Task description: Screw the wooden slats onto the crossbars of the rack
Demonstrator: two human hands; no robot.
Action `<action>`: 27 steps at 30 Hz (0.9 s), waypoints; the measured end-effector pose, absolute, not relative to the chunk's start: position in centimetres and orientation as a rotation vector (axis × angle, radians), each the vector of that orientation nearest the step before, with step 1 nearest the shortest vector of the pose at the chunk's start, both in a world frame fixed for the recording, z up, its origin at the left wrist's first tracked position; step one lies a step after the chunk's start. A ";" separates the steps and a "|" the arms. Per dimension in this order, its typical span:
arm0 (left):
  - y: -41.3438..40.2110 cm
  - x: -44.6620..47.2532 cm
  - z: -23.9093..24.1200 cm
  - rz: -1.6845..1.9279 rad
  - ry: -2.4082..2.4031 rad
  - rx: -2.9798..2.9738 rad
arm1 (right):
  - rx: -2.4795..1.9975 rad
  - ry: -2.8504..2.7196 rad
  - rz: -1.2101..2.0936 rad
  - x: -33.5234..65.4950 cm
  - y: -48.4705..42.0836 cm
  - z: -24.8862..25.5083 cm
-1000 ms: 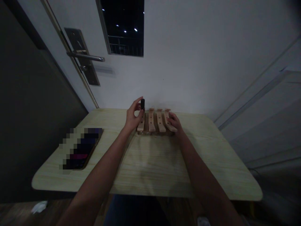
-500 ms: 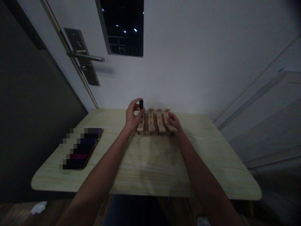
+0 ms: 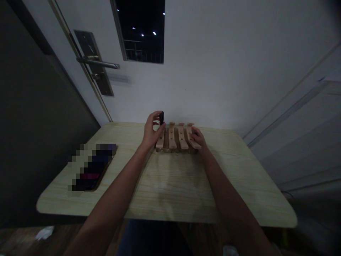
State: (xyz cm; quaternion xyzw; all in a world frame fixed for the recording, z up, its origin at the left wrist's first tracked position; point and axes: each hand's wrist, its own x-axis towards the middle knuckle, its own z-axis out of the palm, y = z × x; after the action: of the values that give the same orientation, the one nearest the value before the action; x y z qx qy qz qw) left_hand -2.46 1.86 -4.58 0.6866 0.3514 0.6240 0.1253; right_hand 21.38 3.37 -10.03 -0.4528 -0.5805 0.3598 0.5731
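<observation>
A wooden hook rack lies on the table, a brown strip of board carrying several pale, curved wooden hooks with small holes. My left hand is closed at its left end, fingers around a short, upright black tool handle that looks like a screwdriver. The tool stands over the far part of the leftmost hook; its tip is hidden. At the other end, my right hand grips the rack beside the rightmost hook, which sits slanted compared with the others.
The pale wood-grain table has rounded front corners and meets a white door at the back. A phone, partly pixelated, lies at the left. Above it, a metal door handle sticks out. White crumpled stuff is on the floor.
The view has shifted very slightly. Both hands keep their hold on the tool and the rack, with hardly any other movement.
</observation>
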 end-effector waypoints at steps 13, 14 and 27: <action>1.6 -2.5 -4.6 1.753 0.959 2.031 | -1.064 -1.356 0.842 21.7 3.9 -10.6; 1.6 -2.5 -4.6 1.729 0.946 2.042 | -1.064 -1.358 0.842 21.6 3.9 -10.6; 1.9 -2.6 -4.5 1.869 1.089 2.058 | -1.061 -1.377 0.824 21.6 3.8 -10.4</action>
State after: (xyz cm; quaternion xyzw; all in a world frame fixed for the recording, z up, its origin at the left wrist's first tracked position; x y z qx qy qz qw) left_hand -2.61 1.94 -4.54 0.6871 0.3636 0.6241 0.0780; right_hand 21.59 3.76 -10.41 -0.4525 -0.5872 0.3513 0.5719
